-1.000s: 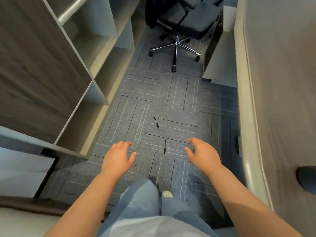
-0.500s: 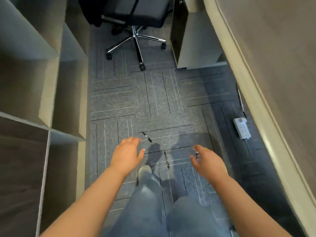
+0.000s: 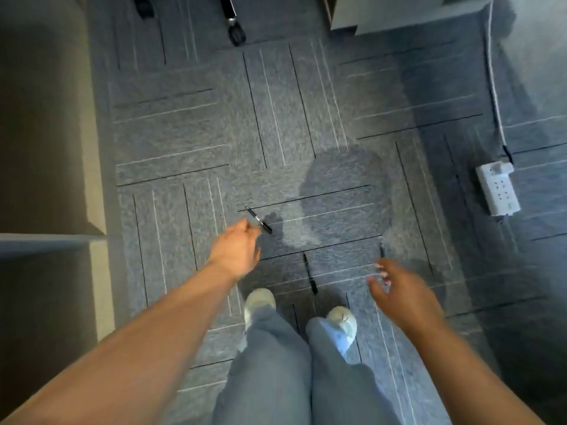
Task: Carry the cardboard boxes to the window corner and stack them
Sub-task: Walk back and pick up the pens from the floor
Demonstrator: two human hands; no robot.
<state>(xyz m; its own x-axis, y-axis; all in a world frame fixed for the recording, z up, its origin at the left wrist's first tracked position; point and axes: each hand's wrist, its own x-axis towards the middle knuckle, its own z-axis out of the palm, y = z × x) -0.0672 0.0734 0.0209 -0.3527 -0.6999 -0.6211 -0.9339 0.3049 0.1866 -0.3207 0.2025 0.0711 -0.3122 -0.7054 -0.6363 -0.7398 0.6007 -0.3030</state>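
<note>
- carpet-tile floor (image 3: 184,124), grey, fills most of the view; open shelf unit (image 3: 46,148) runs down the left edge
- person stands in blue jeans (image 3: 276,363), both arms held out low over the floor
- left hand (image 3: 234,256): fingers loosely bent downward, holding nothing, tips just short of a black pen (image 3: 259,221)
- right hand (image 3: 402,296): fingers spread, empty, blurred
- white power strip (image 3: 498,191) on the floor, far right
- pale shoes (image 3: 260,302) side by side
- second pen (image 3: 309,273) lies between the hands, just ahead of the shoes
- cardboard boxes: cannot tell where from this view
</note>
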